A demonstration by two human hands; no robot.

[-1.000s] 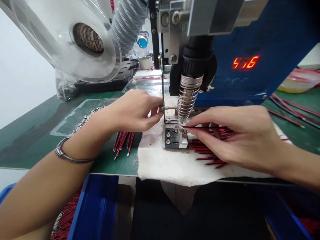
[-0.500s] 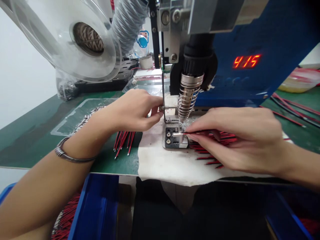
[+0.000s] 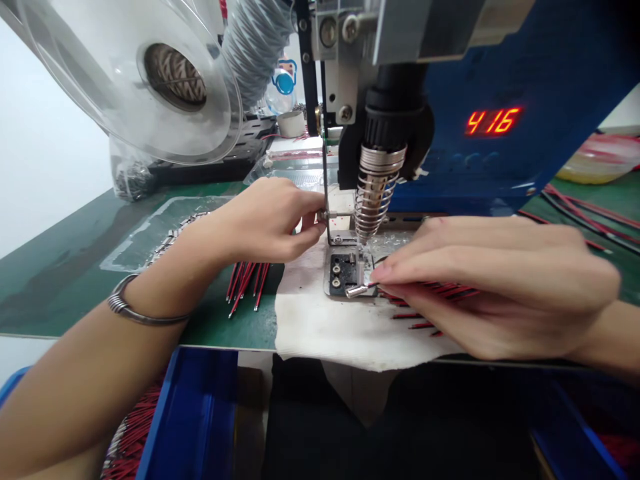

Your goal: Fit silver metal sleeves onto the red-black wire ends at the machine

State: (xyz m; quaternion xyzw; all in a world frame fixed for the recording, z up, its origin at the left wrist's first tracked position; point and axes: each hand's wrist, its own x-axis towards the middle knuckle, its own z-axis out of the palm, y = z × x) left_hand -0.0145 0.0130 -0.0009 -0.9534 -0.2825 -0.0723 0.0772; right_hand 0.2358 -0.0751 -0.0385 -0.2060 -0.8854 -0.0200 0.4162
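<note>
My right hand (image 3: 495,287) pinches a red-and-black wire (image 3: 373,285) between thumb and fingertips. On the wire's end is a small silver metal connector (image 3: 357,291), tilted over the front edge of a black fixture block (image 3: 339,273). Just above the block is the tip of a soldering head (image 3: 379,190) wrapped in a coil spring. My left hand (image 3: 280,220) is closed at a thin upright metal bracket (image 3: 327,167), finger and thumb curled together by its small screw. Whatever lies between those fingertips is hidden. Under my right hand lie several more red-and-black wires (image 3: 425,325).
A blue machine (image 3: 480,80) with a red digital display stands behind. White cloth (image 3: 340,333) lies under the fixture. Several wires (image 3: 246,283) and a clear tray (image 3: 135,243) with metal pieces are at left. A clear hood (image 3: 115,100) hangs upper left; a blue bin (image 3: 185,413) sits below.
My right hand has drawn the wire and its connector toward me, from the middle of the fixture to its front edge. The display went from 415 to 416. My left hand stayed put.
</note>
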